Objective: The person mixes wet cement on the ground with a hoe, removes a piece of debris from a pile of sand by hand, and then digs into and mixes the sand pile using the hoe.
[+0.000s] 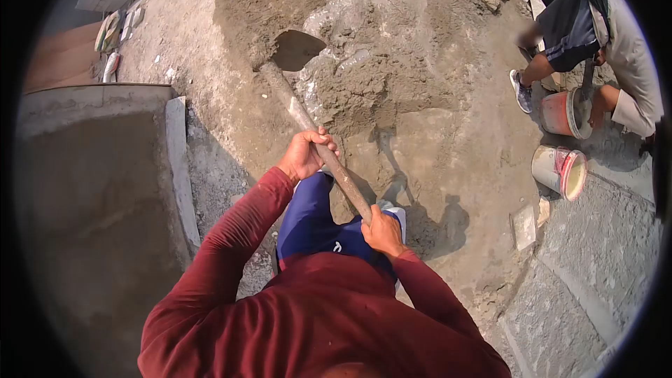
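Maroon shirt (329, 322) nearest, left hand (308, 154) and right hand (383, 231) clamp the hoe (336, 168) apart along its handle, blade at the wet mix (392, 42); two buckets (549, 166) lie near a co-worker (630, 49), contents unclear.

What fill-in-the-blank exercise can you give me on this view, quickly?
Of the two hands on the hoe handle, the one nearer the blade is the ____ hand.
The number of buckets near the other person is ____.
The trousers of the hoe's holder are ____.

Missing words: left; two; blue.
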Tool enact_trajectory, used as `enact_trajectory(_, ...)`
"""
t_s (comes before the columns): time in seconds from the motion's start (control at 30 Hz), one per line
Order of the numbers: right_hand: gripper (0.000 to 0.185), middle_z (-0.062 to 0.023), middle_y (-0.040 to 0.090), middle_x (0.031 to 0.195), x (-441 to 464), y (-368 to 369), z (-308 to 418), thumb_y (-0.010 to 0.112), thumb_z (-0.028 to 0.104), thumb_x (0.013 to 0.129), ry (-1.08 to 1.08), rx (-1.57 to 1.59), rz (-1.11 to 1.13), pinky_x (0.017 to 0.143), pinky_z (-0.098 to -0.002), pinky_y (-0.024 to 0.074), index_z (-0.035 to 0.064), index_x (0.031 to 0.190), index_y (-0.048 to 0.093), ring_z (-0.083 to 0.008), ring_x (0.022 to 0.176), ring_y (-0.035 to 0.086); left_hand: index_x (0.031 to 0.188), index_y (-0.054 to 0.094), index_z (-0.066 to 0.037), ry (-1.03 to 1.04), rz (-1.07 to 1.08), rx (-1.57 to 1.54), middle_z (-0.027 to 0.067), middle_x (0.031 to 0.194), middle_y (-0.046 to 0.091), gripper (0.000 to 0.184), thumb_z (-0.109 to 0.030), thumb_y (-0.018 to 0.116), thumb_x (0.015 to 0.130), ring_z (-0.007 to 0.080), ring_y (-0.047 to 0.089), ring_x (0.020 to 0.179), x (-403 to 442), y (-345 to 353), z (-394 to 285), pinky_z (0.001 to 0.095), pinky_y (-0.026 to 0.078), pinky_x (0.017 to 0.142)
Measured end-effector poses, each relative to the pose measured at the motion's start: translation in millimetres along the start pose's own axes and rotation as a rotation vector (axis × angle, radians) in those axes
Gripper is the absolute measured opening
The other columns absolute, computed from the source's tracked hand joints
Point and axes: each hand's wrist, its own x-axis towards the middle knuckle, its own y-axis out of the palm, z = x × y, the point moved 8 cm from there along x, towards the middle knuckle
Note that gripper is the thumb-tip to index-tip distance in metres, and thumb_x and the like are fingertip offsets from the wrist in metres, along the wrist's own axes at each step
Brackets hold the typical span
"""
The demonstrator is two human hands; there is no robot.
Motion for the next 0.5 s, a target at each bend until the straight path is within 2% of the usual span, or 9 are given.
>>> enact_trajectory(0.07, 0.039, -0.0287, 0.069, 0.084, 59.3, -11.7, 21.4, 0.066, 0.024, 0.086, 0.063, 0.02, -0.027, 0.074, -0.0576, 0.0524, -0.003, 0.109, 0.049, -0.0489, 0.08, 0.067, 0.097, 0.049, -0.013, 0.039, 0.081, 0.063, 0.0024, 0.082, 0.055, 0.015, -0.006, 0.059, 0.089, 0.0213, 0.06, 0.079, 55.1, 20.4, -53.4, 0.0455, 0.055, 0.083)
enact_trajectory(0.13, 0.041, -0.031, 0.069, 0.089, 131.9, -27.2, 38.4, 0.065, 0.023, 0.087, 0.085, 0.111, -0.078, 0.078, -0.0573, 0.0524, -0.005, 0.112, 0.049, -0.0496, 0.086, 0.067, 0.097, 0.049, -0.01, 0.217, 0.031, 0.212, 0.0032, 0.082, 0.055, 0.01, -0.012, 0.058, 0.098, 0.0173, 0.06, 0.076, 112.7, 41.9, -110.4, 0.0384, 0.057, 0.072)
enact_trajectory(0.2, 0.046, -0.0353, 0.066, 0.092, 212.4, -42.5, 41.9, 0.066, 0.021, 0.086, 0.088, 0.184, -0.146, 0.082, -0.0559, 0.0507, -0.0095, 0.116, 0.05, -0.0527, 0.091, 0.065, 0.101, 0.048, -0.007, 0.413, -0.072, 0.439, 0.0059, 0.083, 0.056, 0.015, -0.011, 0.063, 0.097, 0.0162, 0.059, 0.065, 183.9, 43.7, -152.4, 0.0338, 0.057, 0.057)
enact_trajectory(0.27, 0.046, -0.0361, 0.067, 0.1, 288.6, -50.8, 26.6, 0.063, 0.02, 0.084, 0.129, 0.236, -0.158, 0.086, -0.054, 0.0514, -0.0104, 0.117, 0.053, -0.0509, 0.098, 0.065, 0.093, 0.052, -0.005, 0.487, -0.186, 0.644, 0.0054, 0.073, 0.058, 0.019, -0.019, 0.062, 0.098, 0.0179, 0.059, 0.058, 260.6, 21.6, -159.5, 0.034, 0.053, 0.055)
enact_trajectory(0.3, 0.047, -0.036, 0.067, 0.105, 322.2, -48.2, 10.4, 0.063, 0.02, 0.084, 0.163, 0.275, -0.145, 0.09, -0.0532, 0.0516, -0.0097, 0.119, 0.054, -0.0488, 0.104, 0.065, 0.089, 0.053, -0.003, 0.518, -0.289, 0.787, 0.0064, 0.069, 0.058, 0.021, -0.02, 0.063, 0.097, 0.0192, 0.058, 0.055, 288.4, 9.8, -148.0, 0.0351, 0.053, 0.053)
enact_trajectory(0.33, 0.047, -0.0351, 0.067, 0.108, 358.7, -37.3, -20.6, 0.063, 0.02, 0.084, 0.202, 0.286, -0.105, 0.09, -0.0522, 0.0515, -0.0094, 0.12, 0.056, -0.0482, 0.106, 0.065, 0.112, 0.046, 0.005, 0.423, -0.362, 0.975, 0.0153, 0.089, 0.062, 0.032, -0.015, 0.064, 0.094, 0.0217, 0.066, 0.069, 327.2, -20.4, -127.8, 0.0384, 0.058, 0.057)
enact_trajectory(0.4, 0.046, -0.0323, 0.068, 0.112, 378.8, 6.2, -98.1, 0.063, 0.019, 0.084, 0.316, 0.443, -0.036, 0.092, -0.0501, 0.0514, -0.0076, 0.121, 0.061, -0.0467, 0.109, 0.065, 0.117, 0.045, 0.012, 0.29, -0.45, 1.224, 0.0241, 0.096, 0.068, 0.04, -0.017, 0.062, 0.095, 0.027, 0.073, 0.081, 371.7, -71.1, -53.3, 0.0419, 0.059, 0.065)
enact_trajectory(0.43, 0.044, -0.0305, 0.068, 0.114, 369.3, 36.3, -140.8, 0.063, 0.019, 0.084, 0.444, 0.501, 0.018, 0.093, -0.0489, 0.0513, -0.0056, 0.12, 0.063, -0.0456, 0.11, 0.065, 0.123, 0.045, 0.017, 0.202, -0.582, 1.398, 0.029, 0.102, 0.069, 0.049, -0.018, 0.063, 0.094, 0.0308, 0.074, 0.093, 340.5, -56.0, -12.9, 0.0426, 0.059, 0.075)
enact_trajectory(0.5, 0.042, -0.0286, 0.068, 0.118, 323.0, 75.4, -206.9, 0.064, 0.02, 0.084, 0.603, 0.435, 0.075, 0.094, -0.0483, 0.0512, -0.0026, 0.119, 0.066, -0.044, 0.111, 0.065, 0.124, 0.057, 0.017, -0.114, -0.371, 1.678, 0.0255, 0.101, 0.07, 0.048, -0.023, 0.054, 0.098, 0.0329, 0.072, 0.101, 389.3, -132.3, 88.9, 0.0425, 0.057, 0.086)
